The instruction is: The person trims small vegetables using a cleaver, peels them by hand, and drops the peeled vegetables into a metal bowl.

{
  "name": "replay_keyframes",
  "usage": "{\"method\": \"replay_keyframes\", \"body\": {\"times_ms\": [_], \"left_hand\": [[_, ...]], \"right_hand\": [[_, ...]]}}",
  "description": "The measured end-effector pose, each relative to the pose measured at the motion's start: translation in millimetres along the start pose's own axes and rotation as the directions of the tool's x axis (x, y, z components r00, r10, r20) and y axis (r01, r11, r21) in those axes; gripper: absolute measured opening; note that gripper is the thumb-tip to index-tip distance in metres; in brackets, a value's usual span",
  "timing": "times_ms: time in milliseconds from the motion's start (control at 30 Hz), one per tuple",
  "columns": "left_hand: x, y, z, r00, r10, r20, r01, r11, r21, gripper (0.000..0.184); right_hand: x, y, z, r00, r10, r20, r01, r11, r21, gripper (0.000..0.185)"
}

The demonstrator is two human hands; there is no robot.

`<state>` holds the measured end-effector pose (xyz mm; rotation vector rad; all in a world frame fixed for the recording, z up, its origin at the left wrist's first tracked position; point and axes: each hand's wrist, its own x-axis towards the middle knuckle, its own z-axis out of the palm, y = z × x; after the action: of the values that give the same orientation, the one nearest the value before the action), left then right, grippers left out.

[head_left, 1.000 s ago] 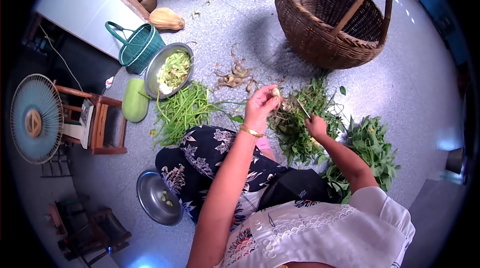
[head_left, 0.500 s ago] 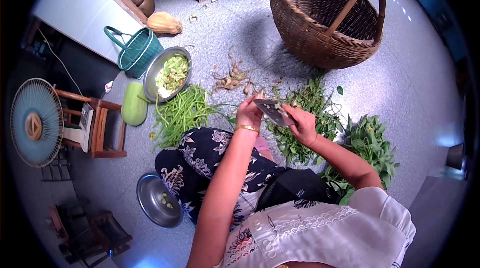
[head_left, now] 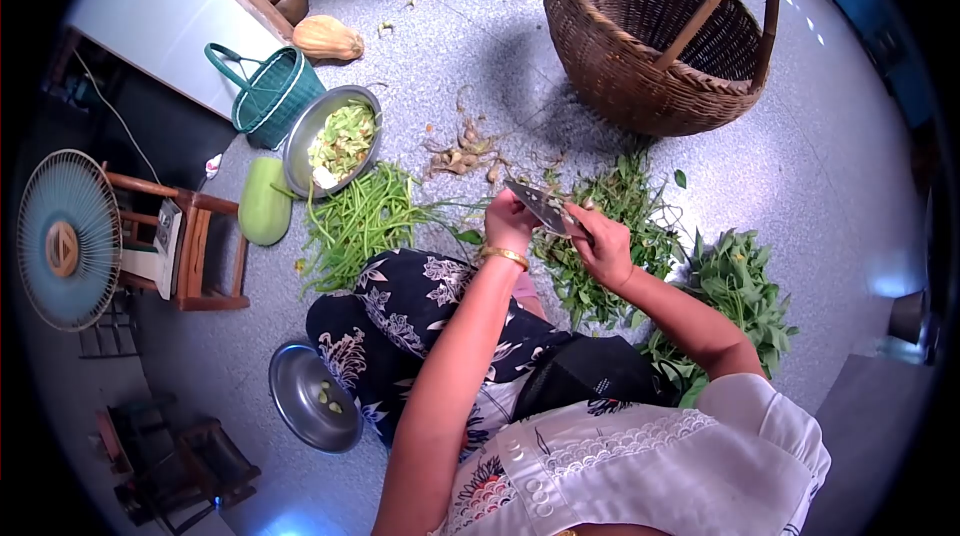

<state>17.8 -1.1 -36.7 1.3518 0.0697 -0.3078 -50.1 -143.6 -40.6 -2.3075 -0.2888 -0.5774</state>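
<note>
A broad-bladed kitchen knife is gripped in my right hand, with pale bits stuck along its dark blade. My left hand, a gold bangle at its wrist, is closed against the far end of the blade. Whatever its fingers hold is hidden behind the knife. Beyond both hands, brown bulbs with dry stalks lie on the floor. Leafy green stems spread beneath my right hand, and a bunch of long green beans lies left of my left hand.
A steel bowl of cut greens stands beside a green basket, a pale green gourd and an orange squash. Another steel bowl holds several pieces. A large wicker basket and leafy greens are rightward.
The knife blade has tilted, now showing more edge-on and steeper. My left hand has turned and shifted slightly right; my right hand still grips the knife.
</note>
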Motion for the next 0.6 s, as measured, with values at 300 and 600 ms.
{"method": "replay_keyframes", "body": {"times_ms": [300,600], "left_hand": [[-5.2,-6.8,10.2,0.965,0.019,0.261,-0.004,0.998,-0.058,0.015],[-6.3,4.9,1.4,0.921,-0.113,0.374,0.286,0.846,-0.45,0.02]], "right_hand": [[-31.7,40.0,7.8,0.902,0.421,0.092,-0.415,0.906,-0.076,0.032],[-87.9,118.1,26.9,0.807,0.553,0.204,-0.402,0.77,-0.495,0.037]]}}
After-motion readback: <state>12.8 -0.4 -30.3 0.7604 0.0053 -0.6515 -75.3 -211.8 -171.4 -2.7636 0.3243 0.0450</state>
